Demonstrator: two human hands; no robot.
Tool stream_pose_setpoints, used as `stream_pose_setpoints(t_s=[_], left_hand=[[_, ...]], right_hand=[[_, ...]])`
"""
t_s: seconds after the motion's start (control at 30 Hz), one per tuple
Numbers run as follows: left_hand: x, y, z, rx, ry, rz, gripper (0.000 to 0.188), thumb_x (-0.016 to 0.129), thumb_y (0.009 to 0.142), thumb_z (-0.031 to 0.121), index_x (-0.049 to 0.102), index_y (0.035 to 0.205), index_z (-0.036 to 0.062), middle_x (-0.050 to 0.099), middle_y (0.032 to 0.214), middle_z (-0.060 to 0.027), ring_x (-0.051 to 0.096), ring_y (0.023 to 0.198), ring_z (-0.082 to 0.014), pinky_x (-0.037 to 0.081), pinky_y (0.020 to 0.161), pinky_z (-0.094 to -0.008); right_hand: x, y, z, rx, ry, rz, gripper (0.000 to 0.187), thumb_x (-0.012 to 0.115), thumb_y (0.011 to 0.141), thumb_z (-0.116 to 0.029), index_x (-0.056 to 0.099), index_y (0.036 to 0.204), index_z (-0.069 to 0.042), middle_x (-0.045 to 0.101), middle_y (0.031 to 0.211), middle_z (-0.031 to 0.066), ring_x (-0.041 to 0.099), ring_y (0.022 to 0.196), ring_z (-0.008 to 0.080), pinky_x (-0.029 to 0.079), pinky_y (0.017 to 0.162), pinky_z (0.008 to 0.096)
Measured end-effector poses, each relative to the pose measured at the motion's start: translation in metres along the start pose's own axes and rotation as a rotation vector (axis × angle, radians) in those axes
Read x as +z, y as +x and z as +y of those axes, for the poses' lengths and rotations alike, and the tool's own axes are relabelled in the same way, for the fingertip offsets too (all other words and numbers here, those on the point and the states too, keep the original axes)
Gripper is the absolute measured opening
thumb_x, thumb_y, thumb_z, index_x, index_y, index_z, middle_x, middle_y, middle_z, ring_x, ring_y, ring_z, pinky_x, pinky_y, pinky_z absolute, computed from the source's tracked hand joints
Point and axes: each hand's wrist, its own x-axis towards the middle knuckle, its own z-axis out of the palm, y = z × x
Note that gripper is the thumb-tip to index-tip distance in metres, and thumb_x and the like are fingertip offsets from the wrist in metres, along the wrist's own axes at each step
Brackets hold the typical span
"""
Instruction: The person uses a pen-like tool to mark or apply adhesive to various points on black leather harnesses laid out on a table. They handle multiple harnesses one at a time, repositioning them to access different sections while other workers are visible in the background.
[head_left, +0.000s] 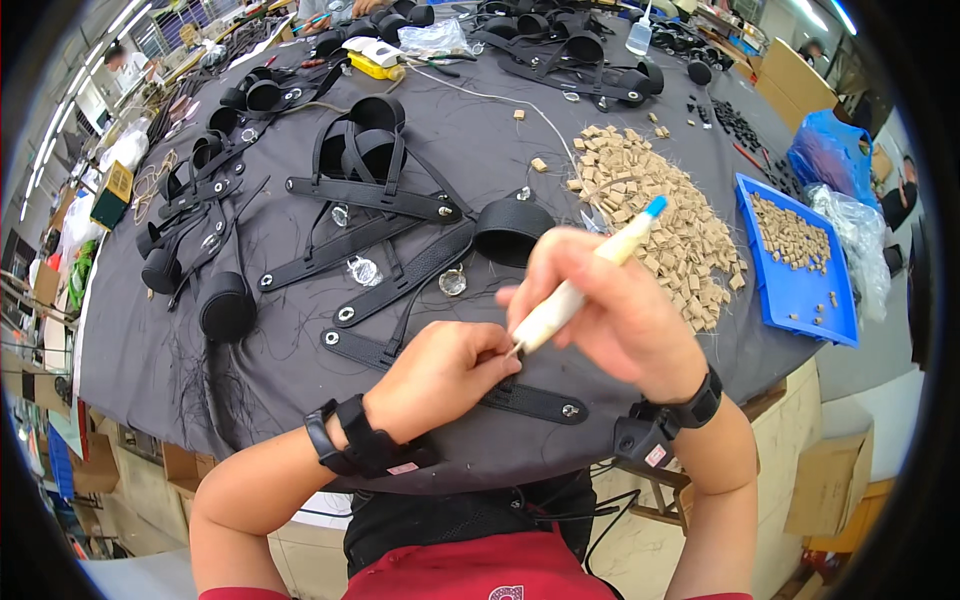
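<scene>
My left hand (pixel 440 375) is closed in a pinch on a small part of a black leather strap (pixel 535 402) with a metal snap at its end. In my right hand (pixel 620 310) is a thick white pen-shaped tool (pixel 560 310) with a blue end. Its thin metal tip points down at my left fingertips; whether it touches the strap I cannot tell. Just beyond my hands lie more black straps (pixel 400 285) joined to a round black cup (pixel 512 230). Clear faceted pieces (pixel 452 282) hang or lie beside them.
A heap of small tan square pieces (pixel 655 215) lies to the right, beside a blue tray (pixel 845 320) holding more. Several black strap assemblies (pixel 215 185) spread over the left and far table. A white cord (pixel 510 100) runs from a yellow box-like thing (pixel 375 66). Another person's hand (pixel 367 6) shows at the far edge.
</scene>
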Motion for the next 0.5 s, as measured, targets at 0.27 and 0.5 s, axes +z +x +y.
stream_pose_setpoints(t_s=[0.27, 0.5], left_hand=[[-0.016, 0.001, 0.001, -0.109, -0.056, -0.105, 0.013, 0.068, 0.092, 0.011, 0.07, 0.093, -0.002, 0.064, 0.068, -0.0015, 0.055, 0.058, -0.0055, 0.046, 0.054, -0.0243], [-0.022, 0.001, 0.003, 0.166, 0.218, -0.05, 0.01, 0.07, 0.085, 0.01, 0.073, 0.089, 0.0007, 0.064, 0.073, -0.0106, 0.063, 0.065, -0.0252, 0.05, 0.063, -0.0339]], right_hand=[[-0.032, -0.022, 0.013, 0.103, -0.39, -0.037, 0.022, 0.06, 0.099, -0.022, 0.062, 0.09, -0.002, 0.067, 0.081, 0.0047, 0.064, 0.072, 0.0087, 0.05, 0.061, 0.0224], [-0.041, -0.019, 0.032, 0.097, -0.424, -0.069, 0.018, 0.066, 0.095, -0.017, 0.062, 0.087, -0.001, 0.067, 0.079, 0.0032, 0.06, 0.067, 0.0055, 0.049, 0.059, 0.0199]])
